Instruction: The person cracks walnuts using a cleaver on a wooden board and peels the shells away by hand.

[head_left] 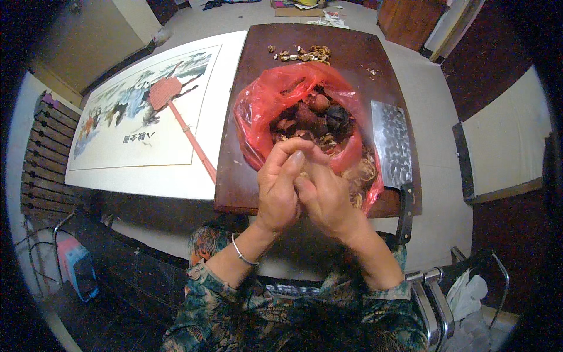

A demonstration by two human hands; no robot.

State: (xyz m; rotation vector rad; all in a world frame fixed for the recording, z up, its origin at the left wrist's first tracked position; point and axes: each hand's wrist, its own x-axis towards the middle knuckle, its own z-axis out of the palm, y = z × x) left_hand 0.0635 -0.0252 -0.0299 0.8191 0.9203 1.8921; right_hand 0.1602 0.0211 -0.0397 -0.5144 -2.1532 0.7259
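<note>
Over the near edge of the dark wooden table, my left hand (278,190) and my right hand (328,196) are pressed together with thumbs side by side. Their fingers are curled round something small and pale, mostly hidden. Just beyond them lies an open red plastic bag (252,120) holding several dark reddish-brown round pieces (319,104) among broken bits. Brown shell-like scraps (365,171) lie by my right hand. A cleaver (392,144) rests to the right, its black handle sticking out past the near edge.
Small brown and cream nut-like pieces (302,55) are heaped at the table's far side. On the left, a pink fly swatter (166,94) lies across a white board with a painted picture (117,152). A metal-framed chair (431,305) stands at lower right.
</note>
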